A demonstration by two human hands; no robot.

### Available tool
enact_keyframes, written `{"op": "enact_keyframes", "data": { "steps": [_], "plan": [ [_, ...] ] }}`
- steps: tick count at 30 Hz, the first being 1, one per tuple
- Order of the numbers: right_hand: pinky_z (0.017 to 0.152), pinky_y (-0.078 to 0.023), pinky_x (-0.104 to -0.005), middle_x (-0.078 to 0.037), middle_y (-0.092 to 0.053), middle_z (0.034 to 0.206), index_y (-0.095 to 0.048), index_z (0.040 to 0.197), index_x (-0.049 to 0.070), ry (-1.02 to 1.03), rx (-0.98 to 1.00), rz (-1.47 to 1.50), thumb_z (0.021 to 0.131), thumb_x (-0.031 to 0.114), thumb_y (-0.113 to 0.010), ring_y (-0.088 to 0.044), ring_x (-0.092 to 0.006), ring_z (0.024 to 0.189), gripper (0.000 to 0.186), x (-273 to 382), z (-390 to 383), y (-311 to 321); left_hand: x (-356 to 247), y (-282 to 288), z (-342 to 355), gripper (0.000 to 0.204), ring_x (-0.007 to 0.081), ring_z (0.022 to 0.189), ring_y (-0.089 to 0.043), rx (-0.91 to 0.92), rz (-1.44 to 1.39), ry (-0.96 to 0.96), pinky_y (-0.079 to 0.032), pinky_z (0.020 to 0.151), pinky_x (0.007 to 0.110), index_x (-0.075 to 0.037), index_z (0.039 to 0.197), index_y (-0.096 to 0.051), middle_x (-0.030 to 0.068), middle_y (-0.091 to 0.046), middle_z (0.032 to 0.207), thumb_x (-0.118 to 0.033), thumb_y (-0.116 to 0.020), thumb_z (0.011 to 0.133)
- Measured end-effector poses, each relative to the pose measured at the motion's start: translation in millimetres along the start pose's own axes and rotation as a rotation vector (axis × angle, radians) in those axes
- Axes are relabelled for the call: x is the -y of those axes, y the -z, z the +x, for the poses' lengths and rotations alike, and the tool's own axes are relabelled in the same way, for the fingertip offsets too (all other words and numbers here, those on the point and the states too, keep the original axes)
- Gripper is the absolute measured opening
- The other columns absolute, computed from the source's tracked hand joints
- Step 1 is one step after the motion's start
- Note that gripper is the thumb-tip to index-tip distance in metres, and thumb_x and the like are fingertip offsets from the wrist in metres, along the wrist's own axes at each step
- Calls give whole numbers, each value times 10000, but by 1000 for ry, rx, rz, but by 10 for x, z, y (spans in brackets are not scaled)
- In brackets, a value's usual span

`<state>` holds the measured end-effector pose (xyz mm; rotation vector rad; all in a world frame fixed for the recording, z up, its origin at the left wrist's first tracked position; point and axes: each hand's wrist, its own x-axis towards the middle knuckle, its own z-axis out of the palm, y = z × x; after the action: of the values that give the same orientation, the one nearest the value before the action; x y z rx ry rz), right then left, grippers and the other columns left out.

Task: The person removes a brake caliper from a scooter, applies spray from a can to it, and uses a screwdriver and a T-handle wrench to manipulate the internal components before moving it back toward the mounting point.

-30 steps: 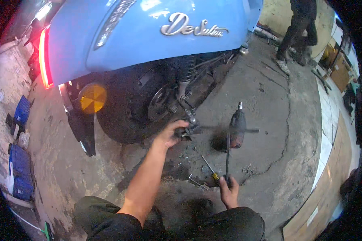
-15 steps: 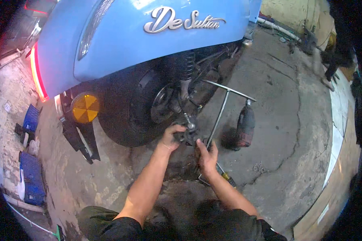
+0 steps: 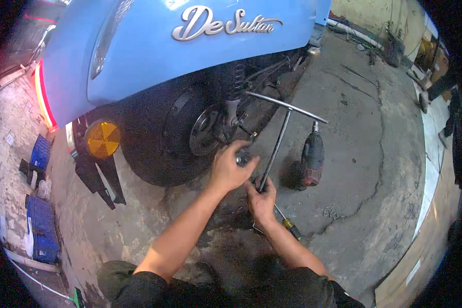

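My left hand (image 3: 232, 167) curls round a dark, rounded metal part (image 3: 243, 158), mostly hidden by the fingers, in front of the wheel. Just to its right, my right hand (image 3: 262, 205) is closed round the lower shaft of a T-handle wrench (image 3: 278, 141). The wrench leans up and away, its crossbar high on the right, and its lower tip is hidden by the hand. Behind my hands are the brake disc (image 3: 203, 134) and a coil-spring shock absorber (image 3: 235, 84). A screwdriver with a yellow and black handle (image 3: 291, 229) lies by my right wrist.
A black and red power tool (image 3: 313, 156) stands on the concrete floor right of the wrench. Blue bodywork (image 3: 138, 56) overhangs the dark tyre (image 3: 154, 149). An orange reflector (image 3: 103, 139) hangs at left, near blue crates (image 3: 42, 228). A person's legs (image 3: 439, 87) show far right.
My left hand has shifted up and right, turning over the dark part and covering more of it. The wrench's crossbar has swung slightly left; my right hand stays low on its shaft.
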<state>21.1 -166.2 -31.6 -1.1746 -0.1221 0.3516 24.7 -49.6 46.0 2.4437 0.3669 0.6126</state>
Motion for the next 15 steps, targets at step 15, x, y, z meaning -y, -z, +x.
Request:
{"op": "enact_keyframes", "data": {
  "steps": [15],
  "plan": [
    [647, -408, -259, -20, -535, 778, -546, 1061, 38, -202, 0, -585, 921, 273, -542, -484, -120, 710, 273, 525, -1381, 1672, 414, -195, -7, 160, 152, 649, -605, -252, -430, -4, -452, 626, 295, 38, 709, -616, 100, -635, 653, -121, -604, 713]
  ]
}}
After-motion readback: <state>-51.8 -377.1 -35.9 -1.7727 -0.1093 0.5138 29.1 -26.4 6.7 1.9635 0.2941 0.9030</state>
